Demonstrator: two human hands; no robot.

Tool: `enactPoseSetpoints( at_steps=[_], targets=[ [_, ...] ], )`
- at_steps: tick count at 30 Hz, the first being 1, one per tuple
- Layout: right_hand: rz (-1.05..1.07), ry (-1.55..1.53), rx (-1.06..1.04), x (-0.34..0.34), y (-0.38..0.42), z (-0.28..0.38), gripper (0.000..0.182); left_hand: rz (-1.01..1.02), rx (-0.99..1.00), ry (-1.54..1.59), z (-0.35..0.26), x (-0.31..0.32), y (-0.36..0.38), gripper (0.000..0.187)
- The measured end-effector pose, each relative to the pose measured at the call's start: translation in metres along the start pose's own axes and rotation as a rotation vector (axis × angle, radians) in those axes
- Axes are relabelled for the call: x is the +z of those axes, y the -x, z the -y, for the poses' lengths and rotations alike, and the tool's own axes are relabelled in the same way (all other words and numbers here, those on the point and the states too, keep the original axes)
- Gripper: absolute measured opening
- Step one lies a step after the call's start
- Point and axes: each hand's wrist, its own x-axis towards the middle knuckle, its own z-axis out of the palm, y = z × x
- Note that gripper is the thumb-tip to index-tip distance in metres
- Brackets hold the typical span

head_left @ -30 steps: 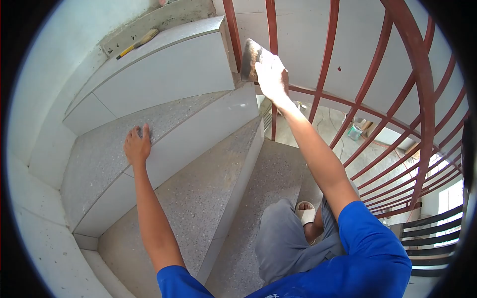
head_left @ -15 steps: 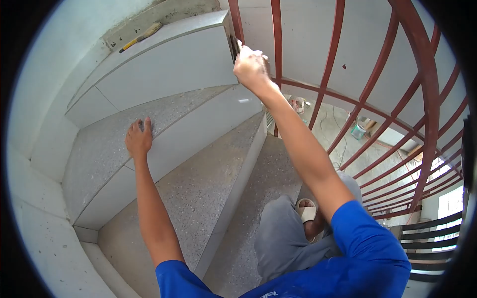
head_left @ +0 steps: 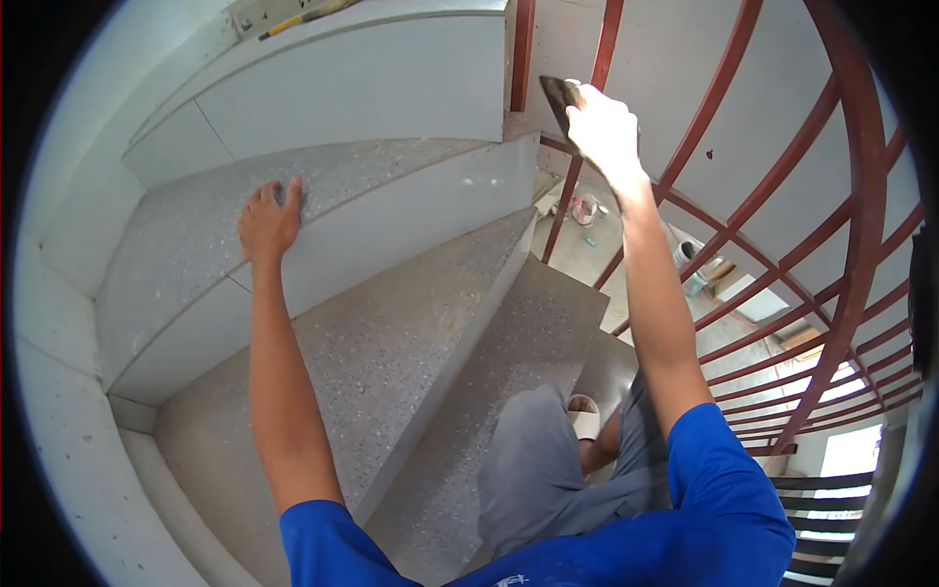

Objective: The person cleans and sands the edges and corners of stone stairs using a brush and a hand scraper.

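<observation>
My left hand (head_left: pixel 269 222) lies on a speckled grey stair tread (head_left: pixel 186 220) near its front edge, fingers stretched and thumb apart. My right hand (head_left: pixel 604 129), overexposed by bright light, is closed round a dark flat-bladed scraper (head_left: pixel 559 101). Its blade points up and left, in front of the red railing bars and apart from the stair. To the left of it is the end of the upper white-tiled riser (head_left: pixel 372 93). The scraper's handle is hidden inside my fingers.
A red metal railing (head_left: pixel 851 186) curves along the right side. A yellow-handled brush (head_left: pixel 303 18) lies on the upper step at the top left. Lower treads (head_left: pixel 372 342) wind down beneath me. Through the bars, a bucket (head_left: pixel 693 284) stands on the floor below.
My right hand has pulled the scraper away from the riser's end, to the right toward the railing. My left hand remains on the tread. The view has shifted slightly.
</observation>
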Motion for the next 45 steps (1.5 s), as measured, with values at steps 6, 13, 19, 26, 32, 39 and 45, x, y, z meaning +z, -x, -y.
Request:
enactPoseSetpoints(
  at_steps=[6,13,19,26,32,39,45],
  targets=[
    [0.054,0.217,-0.521,0.021,-0.001,-0.025,0.015,-0.025,-0.035,-0.005,-0.001,0.000,0.001,0.066],
    [0.199,0.231,-0.578,0.033,-0.013,-0.021,0.010,-0.037,-0.015,-0.019,0.000,0.004,-0.001,0.067],
    [0.289,0.319,-0.506,0.032,-0.028,-0.001,0.010,-0.060,-0.020,-0.029,-0.001,0.005,0.003,0.066],
    [0.357,0.379,-0.432,0.013,-0.030,0.007,0.010,-0.097,-0.013,-0.041,-0.001,0.006,0.004,0.066],
    [0.275,-0.168,-0.222,-0.003,0.009,0.001,0.031,-0.085,-0.014,-0.036,0.005,0.006,0.001,0.067],
    [0.217,-0.434,0.216,0.088,0.141,-0.020,0.036,-0.079,-0.047,-0.055,0.000,0.004,0.002,0.067],
    [-0.241,-0.399,-0.183,0.115,0.144,0.104,0.038,-0.036,0.005,-0.019,0.005,0.006,-0.002,0.066]
  ],
)
